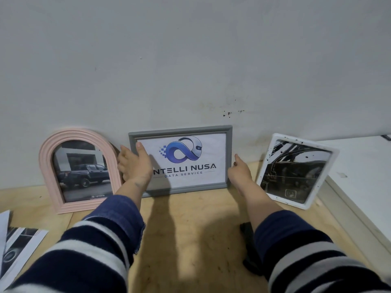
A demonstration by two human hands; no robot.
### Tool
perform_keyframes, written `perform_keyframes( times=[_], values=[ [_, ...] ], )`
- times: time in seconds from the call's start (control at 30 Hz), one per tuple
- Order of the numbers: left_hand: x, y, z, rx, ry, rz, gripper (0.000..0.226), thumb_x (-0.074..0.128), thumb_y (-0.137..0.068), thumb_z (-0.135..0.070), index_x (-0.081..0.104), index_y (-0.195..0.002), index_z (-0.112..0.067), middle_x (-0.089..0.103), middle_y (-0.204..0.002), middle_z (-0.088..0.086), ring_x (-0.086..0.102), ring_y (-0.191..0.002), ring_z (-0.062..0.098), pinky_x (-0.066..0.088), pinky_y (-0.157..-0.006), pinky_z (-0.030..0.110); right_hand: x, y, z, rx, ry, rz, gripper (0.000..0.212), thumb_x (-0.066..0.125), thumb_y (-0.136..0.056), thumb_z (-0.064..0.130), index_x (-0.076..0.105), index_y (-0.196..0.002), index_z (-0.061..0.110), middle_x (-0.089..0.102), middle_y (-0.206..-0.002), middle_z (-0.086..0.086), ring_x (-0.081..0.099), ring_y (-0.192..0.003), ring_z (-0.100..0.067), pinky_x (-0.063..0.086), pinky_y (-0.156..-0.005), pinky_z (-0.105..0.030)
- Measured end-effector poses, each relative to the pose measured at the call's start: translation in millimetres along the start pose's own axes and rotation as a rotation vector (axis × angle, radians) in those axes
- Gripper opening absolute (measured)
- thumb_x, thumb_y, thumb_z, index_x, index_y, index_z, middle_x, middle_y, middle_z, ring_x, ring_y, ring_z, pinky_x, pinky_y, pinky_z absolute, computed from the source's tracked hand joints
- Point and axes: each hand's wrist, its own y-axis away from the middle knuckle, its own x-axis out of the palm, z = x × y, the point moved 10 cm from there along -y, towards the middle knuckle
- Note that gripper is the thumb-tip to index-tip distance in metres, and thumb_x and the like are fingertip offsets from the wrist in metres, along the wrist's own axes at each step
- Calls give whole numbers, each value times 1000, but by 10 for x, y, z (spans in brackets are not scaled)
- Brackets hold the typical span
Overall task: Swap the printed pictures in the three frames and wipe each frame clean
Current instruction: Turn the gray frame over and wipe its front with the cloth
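Pale wooden tabletop ran up to a grey-white wall, and nearest the camera two navy-and-white striped sleeves reached forward over it. Loose printed sheets lay well to the left of the left hand's fingers, and a dark object, partly hidden, sat under the right forearm. Farther on, the left hand held the left edge of the grey frame, thumb on its front and fingers curled behind. The right hand gripped the frame's right edge, thumb up. That frame showed a logo print. Just left of the left fingers a pink arched frame stood; right of the right fingers leaned a white speckled frame.
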Motion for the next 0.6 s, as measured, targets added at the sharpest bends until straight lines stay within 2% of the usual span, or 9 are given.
perform_keyframes(
  times=[0.07,0.13,0.27,0.33,0.43,0.5,0.6],
  values=[
    [19,159,9,-37,-84,-20,67,22,-101,-50,4,-154,-14,9,-157,9,11,-142,33,18,-112,52,-39,116,-96,11,6,17,65,31,-95,-6,20,-153,21,29,-156,-6,44,-131,-25,39,-87,-22],
    [61,299,30,-63,-152,-28,65,26,-101,-47,9,-153,-13,13,-153,12,16,-137,34,22,-109,50,-77,228,-229,49,11,30,64,29,-95,-7,23,-152,21,29,-156,-5,47,-127,-25,43,-94,-28],
    [406,671,2,-55,-260,95,57,26,-101,-46,27,-148,-13,20,-149,16,21,-135,36,23,-108,49,-381,375,-636,105,-15,20,61,30,-96,-6,29,-150,22,32,-154,-4,42,-133,-24,40,-88,-25],
    [642,828,2,-51,-255,162,54,27,-101,-44,34,-144,-11,24,-148,17,22,-135,36,22,-109,48,-551,413,-818,124,3,8,56,32,-98,-1,33,-149,20,36,-152,-5,39,-135,-24,38,-95,-27],
    [1137,1135,-135,49,-182,348,49,26,-102,-39,48,-130,-5,43,-137,19,36,-127,37,28,-107,45,-978,477,-1069,155,-42,-95,47,31,-100,6,38,-146,17,42,-148,-5,43,-132,-25,35,-102,-30],
    [1449,1396,-261,77,-65,486,49,23,-103,-40,50,-122,-4,52,-126,16,46,-120,35,34,-104,43,-1302,497,-1186,156,-75,-180,46,32,-100,5,40,-144,14,44,-146,-7,43,-132,-25,34,-107,-31],
    [1843,1751,-446,46,58,672,63,13,-102,-51,35,-143,-8,44,-142,12,40,-132,29,28,-113,42,-1777,495,-1279,142,-121,-318,48,36,-97,-2,43,-143,10,49,-143,-9,46,-131,-24,35,-106,-31]
  ],
)
